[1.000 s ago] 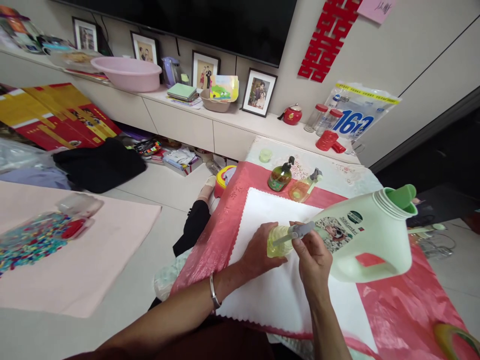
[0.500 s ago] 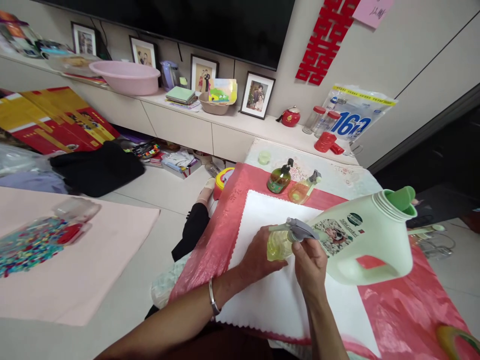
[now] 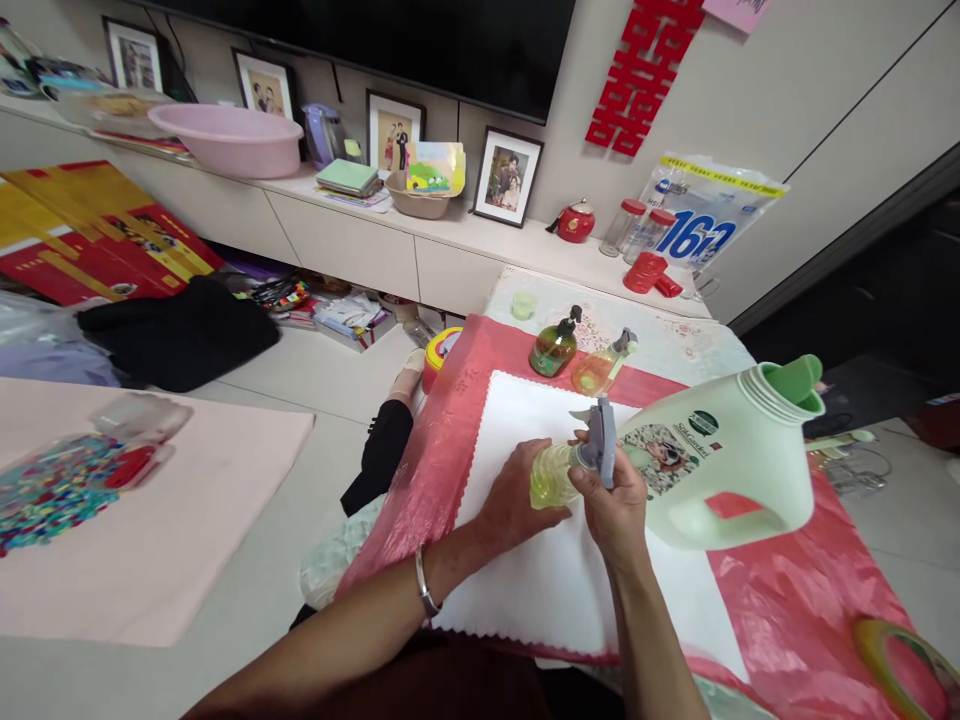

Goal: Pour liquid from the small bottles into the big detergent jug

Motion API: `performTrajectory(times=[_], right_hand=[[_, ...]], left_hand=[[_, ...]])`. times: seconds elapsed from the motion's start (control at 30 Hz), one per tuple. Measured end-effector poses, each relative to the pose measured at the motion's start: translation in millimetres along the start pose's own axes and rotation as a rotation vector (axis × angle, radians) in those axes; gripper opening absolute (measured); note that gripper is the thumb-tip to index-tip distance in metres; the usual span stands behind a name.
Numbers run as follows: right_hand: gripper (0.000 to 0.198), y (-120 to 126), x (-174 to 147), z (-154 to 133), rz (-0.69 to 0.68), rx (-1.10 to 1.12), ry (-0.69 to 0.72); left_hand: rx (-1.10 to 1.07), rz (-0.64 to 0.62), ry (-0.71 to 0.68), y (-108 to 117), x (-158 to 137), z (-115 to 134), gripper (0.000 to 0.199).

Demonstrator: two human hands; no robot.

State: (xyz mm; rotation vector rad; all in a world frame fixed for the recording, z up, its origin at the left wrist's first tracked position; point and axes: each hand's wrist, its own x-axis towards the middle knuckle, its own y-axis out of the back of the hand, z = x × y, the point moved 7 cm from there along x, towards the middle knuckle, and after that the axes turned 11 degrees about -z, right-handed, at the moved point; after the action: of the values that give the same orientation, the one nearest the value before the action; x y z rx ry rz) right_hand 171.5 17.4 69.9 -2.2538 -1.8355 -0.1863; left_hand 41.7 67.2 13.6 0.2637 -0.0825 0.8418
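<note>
My left hand (image 3: 520, 490) is wrapped round the clear body of a small spray bottle (image 3: 550, 477) with yellowish liquid in it. The bottle is tilted, its top leaning to the right. At its neck, the fingers of my right hand (image 3: 611, 497) grip the grey spray head (image 3: 601, 440). Both hands are above a white scallop-edged mat (image 3: 517, 590). Just right of them stands a large pale green jug (image 3: 720, 460) with a green piece in its mouth. Beyond the mat are a dark green pump bottle (image 3: 553, 347) and another spray bottle (image 3: 601, 368) with a grey head.
Red plastic sheeting (image 3: 795, 590) covers the table under the mat. A roll of tape (image 3: 896, 665) lies at the near right. On the left, a pink-covered surface (image 3: 225, 520) bears colourful small pieces (image 3: 67, 490). A cabinet (image 3: 352, 235) runs along the wall.
The grey spray head has turned about the bottle's neck in my right hand, its nozzle side swinging round. My left hand still holds the bottle's body. The view has shifted slightly.
</note>
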Motion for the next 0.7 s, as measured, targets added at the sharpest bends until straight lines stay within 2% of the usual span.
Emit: performTrajectory(times=[0.2,0.53,0.7], right_hand=[[0.036,-7.4,-0.2,-9.2,-0.077,0.059,-0.003],[0.036,-6.7,0.2,-1.1,0.084,0.088,-0.001],[0.044,-12.3,-5.8,1.5,0.051,0.088,-0.037]], left_hand=[[-0.026,-0.004,-0.021,-0.9,-0.1,0.7,0.091],[-0.007,0.006,-0.006,-0.8,-2.1,-1.1,0.09],[-0.045,0.01,-0.012,0.9,-0.4,3.9,0.087]])
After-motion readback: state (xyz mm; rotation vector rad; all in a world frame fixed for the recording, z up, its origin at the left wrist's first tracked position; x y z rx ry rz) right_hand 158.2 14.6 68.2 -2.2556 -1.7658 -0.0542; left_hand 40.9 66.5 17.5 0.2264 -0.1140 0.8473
